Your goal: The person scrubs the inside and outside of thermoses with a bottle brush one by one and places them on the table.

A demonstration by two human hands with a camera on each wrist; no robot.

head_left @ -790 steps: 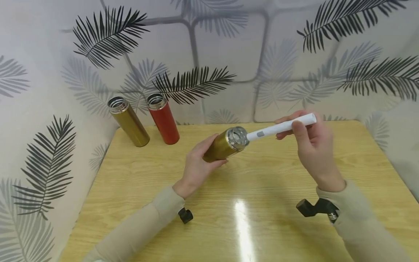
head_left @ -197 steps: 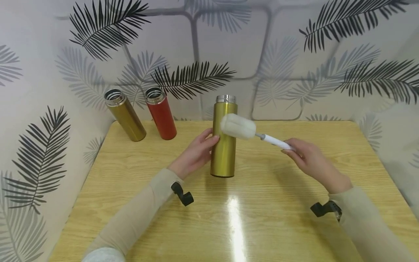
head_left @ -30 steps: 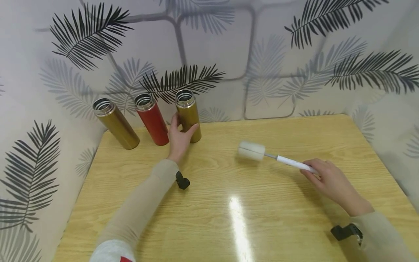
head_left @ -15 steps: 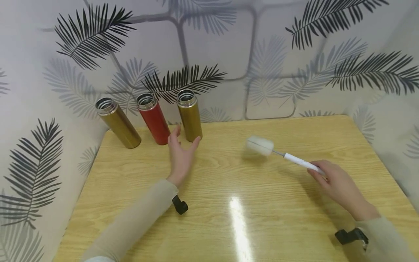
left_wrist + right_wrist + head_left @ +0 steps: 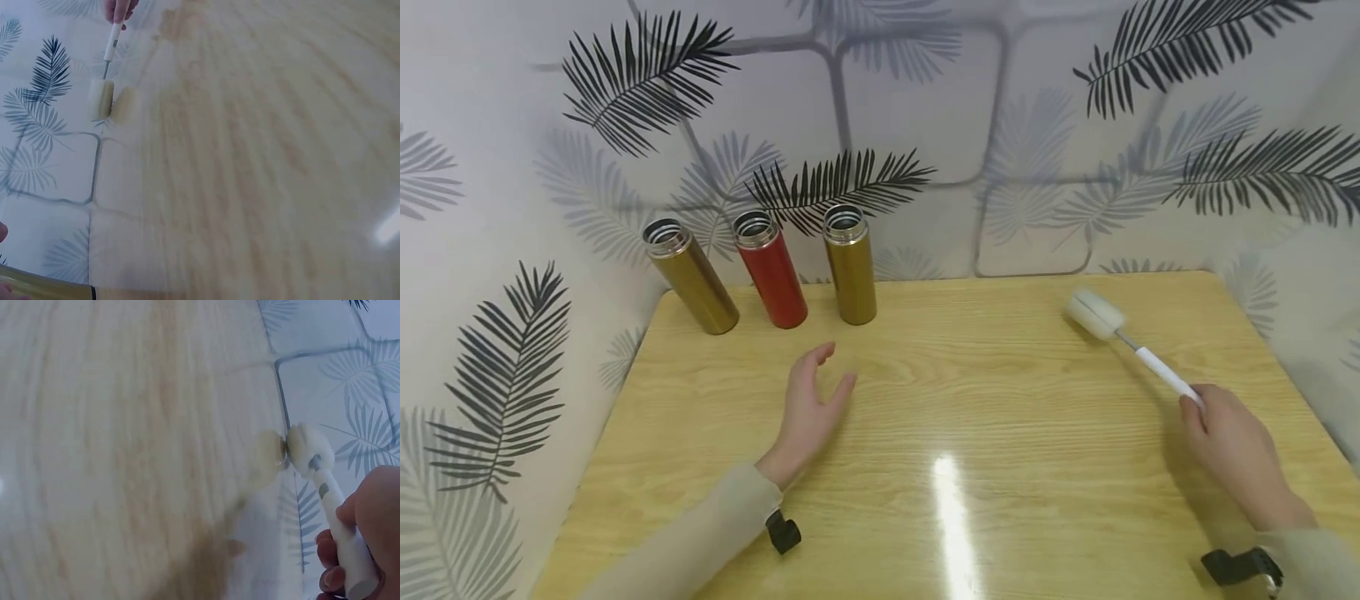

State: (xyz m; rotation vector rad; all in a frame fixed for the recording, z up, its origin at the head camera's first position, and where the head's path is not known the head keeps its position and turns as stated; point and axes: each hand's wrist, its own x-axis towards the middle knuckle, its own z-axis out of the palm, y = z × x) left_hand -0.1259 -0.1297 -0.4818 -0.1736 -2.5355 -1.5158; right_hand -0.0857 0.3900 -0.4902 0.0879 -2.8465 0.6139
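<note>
My right hand grips the white handle of a bottle brush on the right side. Its pale sponge head points toward the back wall, blurred, over the table. The right wrist view shows fingers wrapped around that handle. My left hand holds nothing; thumb and fingers are spread apart, a little in front of the flasks. At the back left, a gold flask, a red flask and a second gold flask stand upright in a row, lidless with steel necks.
A light wood-grain table reaches back to a wall papered with leaf patterns. A light reflection shines near the front middle. Black camera mounts sit on both wrists.
Earlier the brush was inside the second gold flask, held in my left hand. That flask now stands beside the red one, released. My left hand has drawn back; the brush has moved right.
</note>
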